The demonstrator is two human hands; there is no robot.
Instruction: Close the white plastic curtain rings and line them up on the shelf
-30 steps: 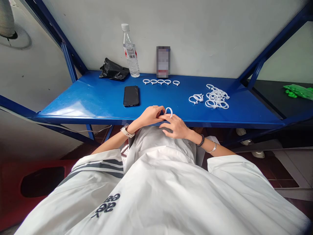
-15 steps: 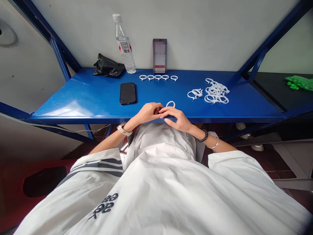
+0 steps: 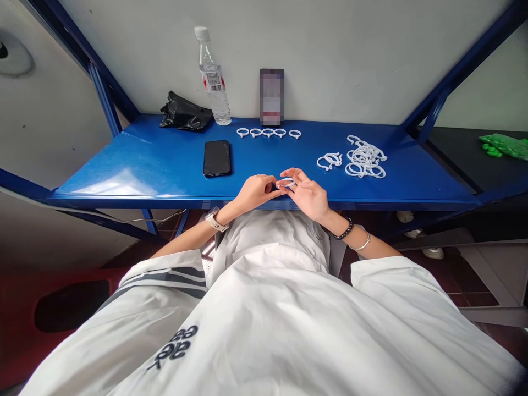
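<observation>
Near the table's front edge, my left hand (image 3: 258,193) has its thumb and fingers pinched on one side of a white plastic ring (image 3: 287,180), which looks like a curtain ring. My right hand (image 3: 308,197) holds the other side, thumb and finger meeting at the ring while its other fingers are raised. Fingers hide part of the ring. Beyond my hands, several closed white rings (image 3: 268,133) with small tabs stand in a row. To the right lie a small group of open white rings (image 3: 329,161) and a larger tangled pile of them (image 3: 365,158).
A black phone (image 3: 217,158) lies left of my hands on the blue table (image 3: 165,159). Against the wall are a clear water bottle (image 3: 216,93), a crumpled black plastic bag (image 3: 185,113) and an upright phone (image 3: 271,98). A green bag (image 3: 503,146) rests on the dark surface at right.
The right hand has turned, lifting its fingers and showing more of the palm. The ring between my hands has tilted from upright to flatter. The rows and piles have not changed.
</observation>
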